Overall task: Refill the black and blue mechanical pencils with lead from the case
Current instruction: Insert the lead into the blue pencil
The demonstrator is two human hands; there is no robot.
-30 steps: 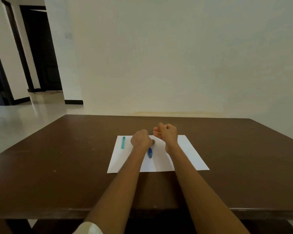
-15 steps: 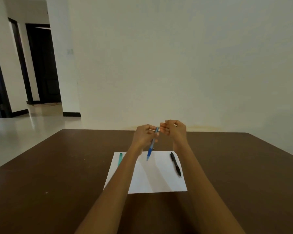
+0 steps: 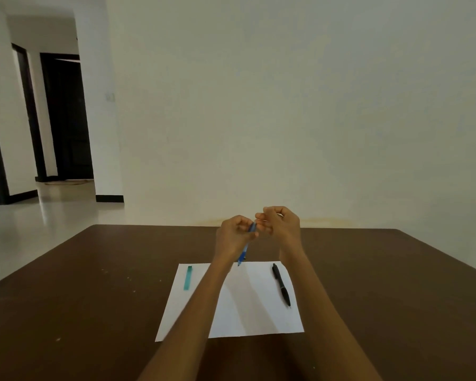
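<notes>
My left hand [image 3: 232, 235] grips the blue mechanical pencil [image 3: 243, 251] above the white paper sheet [image 3: 231, 306], tip slanting down toward the sheet. My right hand [image 3: 279, 224] is raised beside it, fingertips pinched at the pencil's top end; whatever is between them is too small to make out. The black mechanical pencil [image 3: 281, 284] lies on the right part of the sheet. The teal lead case [image 3: 187, 277] lies on the sheet's left edge.
The sheet lies on a dark brown table [image 3: 94, 298] whose far edge meets a pale wall [image 3: 286, 105]. A doorway [image 3: 63, 116] and light floor are off to the left.
Both hands rose off the sheet with the blue pencil, which lay under them a second ago. The black pencil, hidden then, now shows on the sheet. The camera has tilted up.
</notes>
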